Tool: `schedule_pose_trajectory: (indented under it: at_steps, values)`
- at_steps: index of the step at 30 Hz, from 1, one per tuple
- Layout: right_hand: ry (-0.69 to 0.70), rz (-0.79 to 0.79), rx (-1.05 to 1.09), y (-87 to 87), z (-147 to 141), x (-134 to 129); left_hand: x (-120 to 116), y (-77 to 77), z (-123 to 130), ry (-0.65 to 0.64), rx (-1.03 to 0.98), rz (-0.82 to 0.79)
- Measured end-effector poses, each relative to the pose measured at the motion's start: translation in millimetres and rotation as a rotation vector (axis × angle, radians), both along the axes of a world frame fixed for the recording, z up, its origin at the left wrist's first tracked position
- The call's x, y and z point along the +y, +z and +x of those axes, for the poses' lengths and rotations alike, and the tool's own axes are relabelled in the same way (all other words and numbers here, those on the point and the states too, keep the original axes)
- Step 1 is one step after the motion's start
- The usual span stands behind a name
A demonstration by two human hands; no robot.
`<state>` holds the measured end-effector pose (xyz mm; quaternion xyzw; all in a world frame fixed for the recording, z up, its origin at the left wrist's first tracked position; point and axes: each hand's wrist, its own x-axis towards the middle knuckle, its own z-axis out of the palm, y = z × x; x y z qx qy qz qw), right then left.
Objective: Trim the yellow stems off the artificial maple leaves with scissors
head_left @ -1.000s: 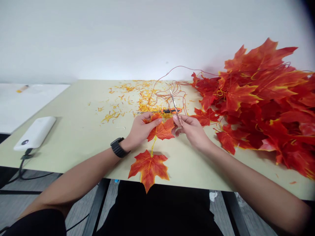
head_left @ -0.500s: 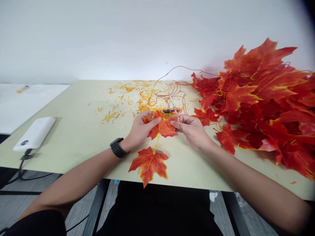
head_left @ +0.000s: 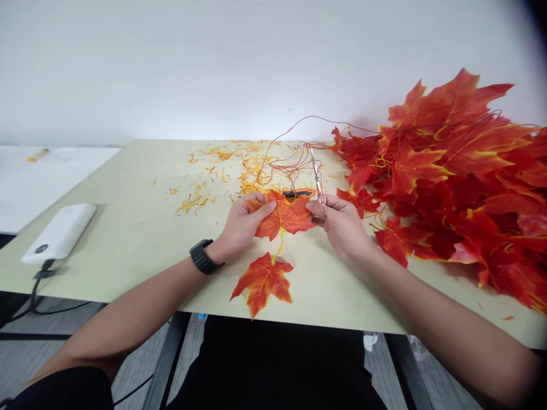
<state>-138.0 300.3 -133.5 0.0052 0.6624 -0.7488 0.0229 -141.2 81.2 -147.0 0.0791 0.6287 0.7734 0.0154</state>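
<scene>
My left hand [head_left: 245, 222] pinches the left side of an orange-red maple leaf [head_left: 284, 217] between thumb and fingers. My right hand [head_left: 339, 222] has small scissors [head_left: 317, 173] in its fingers, blades pointing up and away, and its fingertips also touch the leaf's right edge. A yellow stem runs down from this leaf to a second red leaf [head_left: 265, 283], which hangs near the table's front edge. Just behind the held leaf lies an orange and black tool [head_left: 301, 193], partly hidden.
A large heap of red leaves [head_left: 465, 188] covers the table's right side. Yellow and orange scraps [head_left: 252, 171] and loops of thin red cord [head_left: 294, 162] lie at the back middle. A white power bank [head_left: 62, 232] with a cable sits on the left.
My right hand has moved slightly right, and the scissors have turned more upright. The held leaf has shifted a little right and looks more spread; the lower leaf has swung and tilted slightly.
</scene>
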Motion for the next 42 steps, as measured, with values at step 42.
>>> schedule_pose_trajectory:
  at_steps: [42]
  values:
    - [-0.037, 0.346, 0.504, 8.4, 12.0, -0.2, -7.8, -7.1, -12.2, 0.068, 0.073, -0.187]
